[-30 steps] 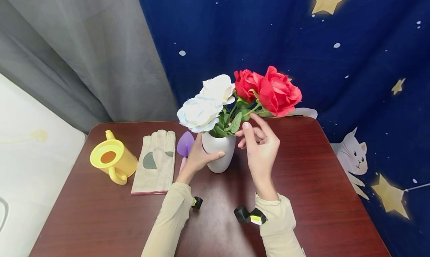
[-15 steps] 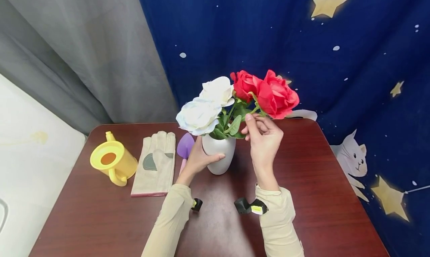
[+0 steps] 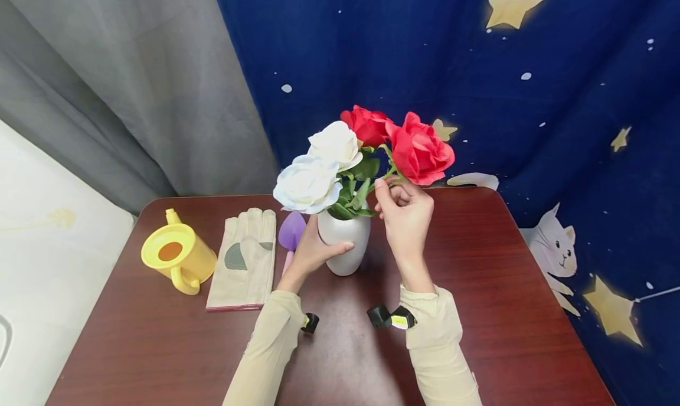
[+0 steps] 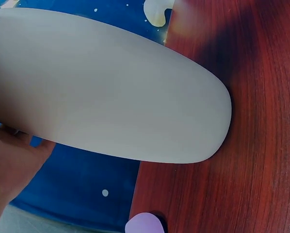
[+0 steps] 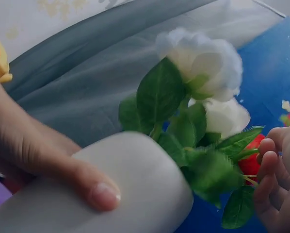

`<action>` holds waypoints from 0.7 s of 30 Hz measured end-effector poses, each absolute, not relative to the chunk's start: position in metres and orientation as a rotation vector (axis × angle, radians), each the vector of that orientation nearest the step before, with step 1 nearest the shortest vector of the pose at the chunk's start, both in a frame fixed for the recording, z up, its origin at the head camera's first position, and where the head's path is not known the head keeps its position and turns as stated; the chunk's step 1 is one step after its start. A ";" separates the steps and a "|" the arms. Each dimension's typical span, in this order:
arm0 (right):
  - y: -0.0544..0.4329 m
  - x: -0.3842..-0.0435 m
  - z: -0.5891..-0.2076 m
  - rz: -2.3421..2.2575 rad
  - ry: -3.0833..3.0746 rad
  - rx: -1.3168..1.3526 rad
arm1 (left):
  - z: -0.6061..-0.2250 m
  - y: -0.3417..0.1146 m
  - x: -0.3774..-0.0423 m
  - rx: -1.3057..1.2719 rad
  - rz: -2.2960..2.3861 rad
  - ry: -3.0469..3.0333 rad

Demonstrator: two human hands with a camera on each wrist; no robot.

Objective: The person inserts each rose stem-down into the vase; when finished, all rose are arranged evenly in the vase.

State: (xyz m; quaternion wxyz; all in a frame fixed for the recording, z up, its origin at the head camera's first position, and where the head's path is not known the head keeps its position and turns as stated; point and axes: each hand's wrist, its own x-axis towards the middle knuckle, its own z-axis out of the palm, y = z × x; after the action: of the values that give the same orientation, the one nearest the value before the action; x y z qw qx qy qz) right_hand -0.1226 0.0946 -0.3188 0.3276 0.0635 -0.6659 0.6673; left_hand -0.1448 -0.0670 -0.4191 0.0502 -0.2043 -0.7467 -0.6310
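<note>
A white vase (image 3: 352, 249) stands upright on the table, holding red and white roses with green leaves. My left hand (image 3: 309, 251) wraps round its left side, thumb across the front; the left wrist view shows the smooth vase wall (image 4: 116, 87) down to its base. With thumb and fingers my right hand (image 3: 410, 220) pinches the stem of the nearer red rose (image 3: 422, 151), just under the bloom. Behind it is a second red rose (image 3: 366, 125). On the left are a cream rose (image 3: 336, 146) and a bluish-white rose (image 3: 307, 185). In the right wrist view leaves (image 5: 210, 170) spread over the vase mouth.
Left of the vase lie a purple trowel (image 3: 291, 232) and a pair of beige work gloves (image 3: 245, 282). A yellow watering can (image 3: 199, 255) stands farther left. Behind the brown table (image 3: 504, 311) hang a grey curtain (image 3: 159, 99) and a blue star-patterned cloth (image 3: 382, 40).
My right hand has closed on the red rose's stem and moved slightly left. Both red roses have shifted left toward the white ones. The left hand stays on the vase.
</note>
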 end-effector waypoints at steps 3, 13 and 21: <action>0.094 -0.121 -0.313 1.742 -1.773 0.162 | -0.417 -0.067 -0.144 -0.633 -1.888 -2.278; 0.098 -0.144 -0.322 1.501 -1.875 0.110 | -0.419 -0.067 -0.146 -0.665 -1.907 -2.244; 0.097 -0.155 -0.316 1.400 -1.954 0.126 | -0.418 -0.067 -0.143 -0.603 -1.928 -2.319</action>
State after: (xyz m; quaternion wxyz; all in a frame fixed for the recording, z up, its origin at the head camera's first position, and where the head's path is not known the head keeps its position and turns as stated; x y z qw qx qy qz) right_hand -0.1547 0.0970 -0.3157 0.3591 0.0488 -0.7577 0.5428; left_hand -0.1426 -0.0673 -0.4179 0.0329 -0.1961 -0.7536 -0.6266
